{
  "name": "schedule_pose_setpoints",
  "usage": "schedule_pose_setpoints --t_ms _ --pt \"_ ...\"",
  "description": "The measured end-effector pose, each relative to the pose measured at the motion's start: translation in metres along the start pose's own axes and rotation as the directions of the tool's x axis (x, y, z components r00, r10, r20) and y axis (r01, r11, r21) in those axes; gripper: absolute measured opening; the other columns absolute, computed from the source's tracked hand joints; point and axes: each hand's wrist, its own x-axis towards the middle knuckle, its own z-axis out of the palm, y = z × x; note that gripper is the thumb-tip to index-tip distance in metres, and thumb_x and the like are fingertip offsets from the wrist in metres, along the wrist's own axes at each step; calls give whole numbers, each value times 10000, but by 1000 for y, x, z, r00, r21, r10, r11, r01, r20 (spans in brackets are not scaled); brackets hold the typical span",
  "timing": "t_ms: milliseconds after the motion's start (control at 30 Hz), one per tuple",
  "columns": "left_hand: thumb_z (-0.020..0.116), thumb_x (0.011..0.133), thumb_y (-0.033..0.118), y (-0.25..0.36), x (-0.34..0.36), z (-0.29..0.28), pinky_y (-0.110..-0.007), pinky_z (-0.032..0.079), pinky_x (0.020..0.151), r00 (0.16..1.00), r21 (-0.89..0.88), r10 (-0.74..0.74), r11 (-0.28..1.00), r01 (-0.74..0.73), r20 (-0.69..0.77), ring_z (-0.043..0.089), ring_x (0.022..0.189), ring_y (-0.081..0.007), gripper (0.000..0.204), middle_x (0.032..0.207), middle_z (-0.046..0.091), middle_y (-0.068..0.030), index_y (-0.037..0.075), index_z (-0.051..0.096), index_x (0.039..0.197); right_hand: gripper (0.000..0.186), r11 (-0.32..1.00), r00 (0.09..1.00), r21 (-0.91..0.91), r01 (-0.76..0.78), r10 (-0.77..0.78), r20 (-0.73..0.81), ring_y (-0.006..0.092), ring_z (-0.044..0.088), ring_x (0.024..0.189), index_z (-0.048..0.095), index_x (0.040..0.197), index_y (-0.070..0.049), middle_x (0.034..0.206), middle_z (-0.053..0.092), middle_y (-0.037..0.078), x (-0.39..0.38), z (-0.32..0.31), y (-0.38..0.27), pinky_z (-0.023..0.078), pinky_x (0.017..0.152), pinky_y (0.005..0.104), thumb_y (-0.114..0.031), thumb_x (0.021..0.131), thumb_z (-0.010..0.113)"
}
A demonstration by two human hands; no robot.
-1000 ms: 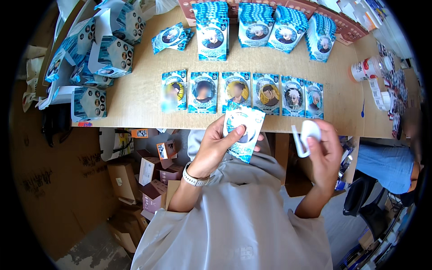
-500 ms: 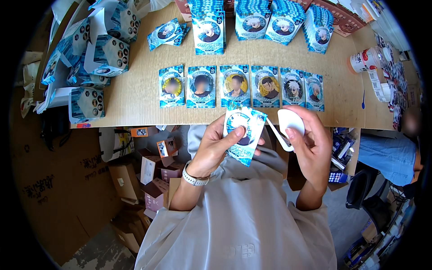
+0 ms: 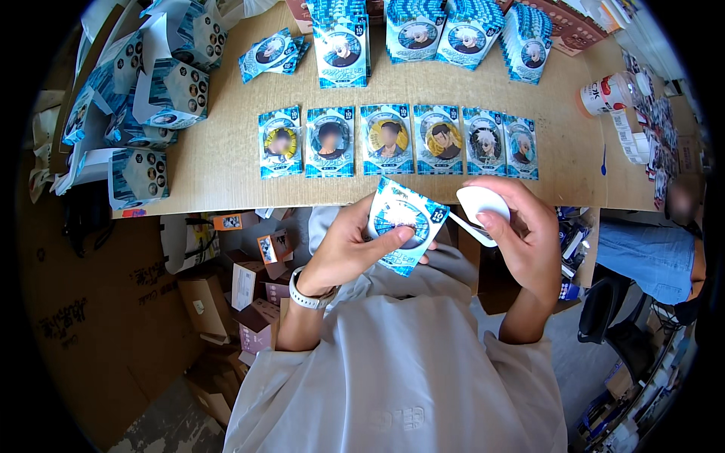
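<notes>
Just in front of the table edge, my left hand [image 3: 349, 245] pinches a blue-and-white packet [image 3: 394, 213] with a round picture on its front. The thumb lies across the packet's face; the other fingers are mostly behind it. My right hand [image 3: 526, 238] is closed on a white, rounded, hinged hand tool [image 3: 482, 205], shaped like a mini bag sealer. Its two arms stand apart at the left end, and the thin lower arm reaches close to the packet's right corner. Whether they touch I cannot tell. Beyond my hands, a row of similar packets [image 3: 387, 141] lies on the table.
Stacks of packets [image 3: 341, 57] stand at the table's back, with a few loose packets [image 3: 270, 51] beside them. Opened blue boxes [image 3: 140, 175] crowd the left side. A bottle [image 3: 604, 98] is at the right. Cartons [image 3: 205, 306] sit below; another person's blue-clad part [image 3: 646, 260] shows at right.
The packet has turned a little clockwise in my left hand. The white tool's arms look closer together. The whole view has shifted slightly, so the table things appear farther left.
</notes>
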Motion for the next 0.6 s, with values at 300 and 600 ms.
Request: schedule_pose_setpoints --t_ms 300,600 --pt "580 966 9 -3 3 5 -406 625 785 989 105 86 992 -73 -122 717 931 -282 291 1066 691 -191 -77 501 1232 250 1000 1000 -6 -6 6 -7 131 667 804 651 1148 4 982 718 119 0 1 4 497 659 239 -35 901 635" --pt "656 941 39 -5 2 5 -237 554 733 990 185 107 979 -89 -94 674 854 -98 227 1016 704 -70 -33 598 1149 245 999 999 14 34 -34 4 130 669 811 655 1142 9 988 719 117 -2 -1 10 503 670 236 -39 903 634"
